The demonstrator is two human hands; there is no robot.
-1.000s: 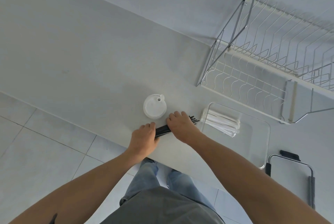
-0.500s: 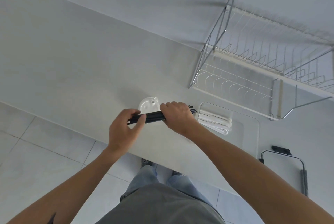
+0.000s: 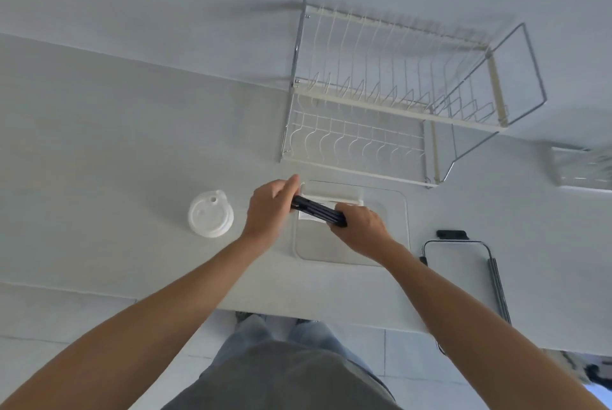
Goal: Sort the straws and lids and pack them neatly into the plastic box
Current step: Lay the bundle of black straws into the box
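Note:
A bundle of black straws (image 3: 318,211) is held over the clear plastic box (image 3: 402,227), one end in my left hand (image 3: 270,207) and the other in my right hand (image 3: 359,222). The bundle slants down to the right above the box's far left part. White paper-wrapped straws (image 3: 331,201) lie in the box along its far side, partly hidden by the black bundle. A stack of white cup lids (image 3: 211,218) sits on the counter left of my left hand.
A white wire dish rack (image 3: 381,101) stands behind the box against the wall. The box's lid with black clips (image 3: 463,250) lies to the right of the box. A clear container (image 3: 583,171) sits at the far right. The counter edge runs just below the box.
Both hands lifted the black straws off the counter and carried them right, from beside the cup lids to above the box. The camera view also shifted.

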